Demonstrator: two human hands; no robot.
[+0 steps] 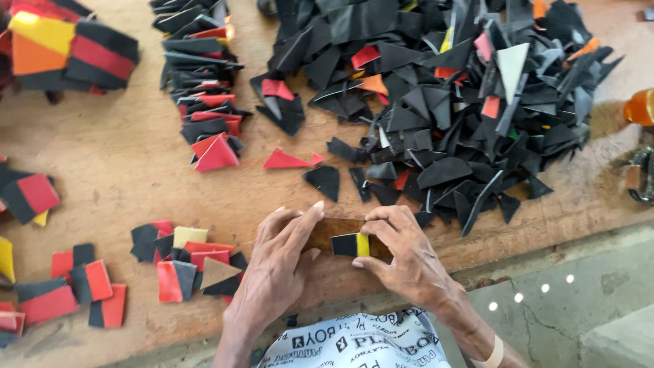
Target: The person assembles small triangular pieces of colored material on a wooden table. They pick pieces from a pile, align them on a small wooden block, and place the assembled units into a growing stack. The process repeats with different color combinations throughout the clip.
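Observation:
My left hand (279,262) rests on a small dark wooden block (334,227) near the table's front edge, its fingers pressing the block's left side. My right hand (402,252) pinches a small black and yellow joined piece (351,244) lying on that block. Both hands meet over the piece. A big heap of black, red and orange scraps (443,95) lies beyond them.
A wooden table (122,157) bears a row of stacked black and red triangles (204,88) at the back, joined red-black squares (187,262) left of my hands, and more joined patches (68,44) far left. An orange object (640,108) sits at the right edge.

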